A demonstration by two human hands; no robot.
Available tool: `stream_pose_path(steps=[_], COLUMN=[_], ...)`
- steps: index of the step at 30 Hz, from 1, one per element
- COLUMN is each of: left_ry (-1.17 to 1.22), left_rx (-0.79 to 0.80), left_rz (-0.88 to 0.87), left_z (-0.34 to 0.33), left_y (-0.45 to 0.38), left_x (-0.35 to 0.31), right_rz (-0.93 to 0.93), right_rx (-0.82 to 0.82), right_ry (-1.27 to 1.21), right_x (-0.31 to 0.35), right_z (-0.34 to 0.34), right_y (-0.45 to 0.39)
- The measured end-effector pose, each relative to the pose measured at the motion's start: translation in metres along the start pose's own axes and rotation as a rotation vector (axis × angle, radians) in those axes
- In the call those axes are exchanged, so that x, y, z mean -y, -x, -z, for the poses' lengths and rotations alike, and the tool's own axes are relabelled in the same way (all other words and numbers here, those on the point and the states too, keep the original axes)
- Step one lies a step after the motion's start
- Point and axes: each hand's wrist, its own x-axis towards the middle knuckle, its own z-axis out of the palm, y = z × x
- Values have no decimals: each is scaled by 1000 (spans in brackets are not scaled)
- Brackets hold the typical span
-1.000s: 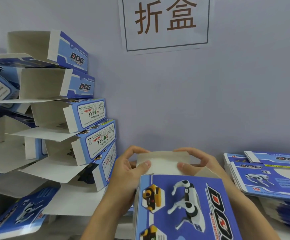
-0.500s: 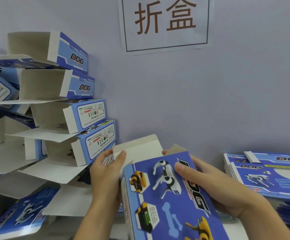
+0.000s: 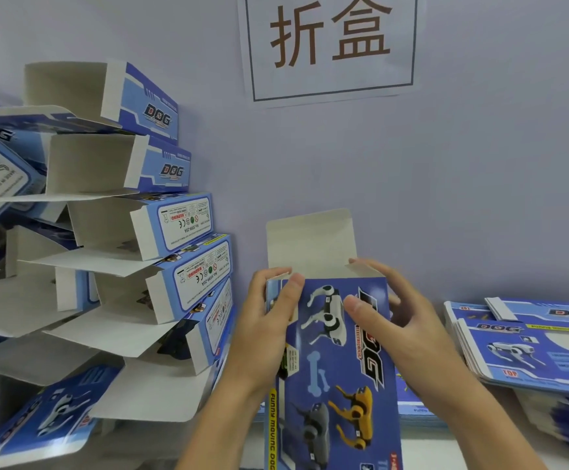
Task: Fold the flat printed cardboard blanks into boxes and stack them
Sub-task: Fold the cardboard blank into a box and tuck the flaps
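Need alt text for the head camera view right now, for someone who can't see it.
Left hand and right hand hold an upright blue printed cardboard box, its white top flap open. Folded blue boxes are stacked at left; flat blue cardboard blanks lie at right.

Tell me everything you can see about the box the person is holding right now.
The box is printed cardboard, mostly blue, with white, grey and yellow robot dogs, a pale bone and "DOG" lettering on its front face. It is already opened out into a box shape and held roughly upright in front of the wall. Its plain whitish top flap stands open, with small side flaps at the opening. The left hand grips its upper left edge; the right hand holds the right side, thumb on the front.
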Motion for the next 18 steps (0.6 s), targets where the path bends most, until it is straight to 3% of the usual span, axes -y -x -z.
stream_pose_path(steps=[5, 9, 13, 18], left_ry=[-19, -82, 62, 144], left_rx=[-149, -176, -130, -10], left_rz=[87, 166, 207, 168], left_z=[-2, -3, 0, 0], left_y=[2, -2, 0, 0], left_x=[7, 14, 16, 14], right_rz=[-112, -187, -251, -224], right_rx=[26, -116, -241, -231], right_ry=[139, 138, 10, -117], right_x=[-8, -19, -30, -22], right_z=[4, -1, -9, -9], right_y=[0, -7, -10, -10])
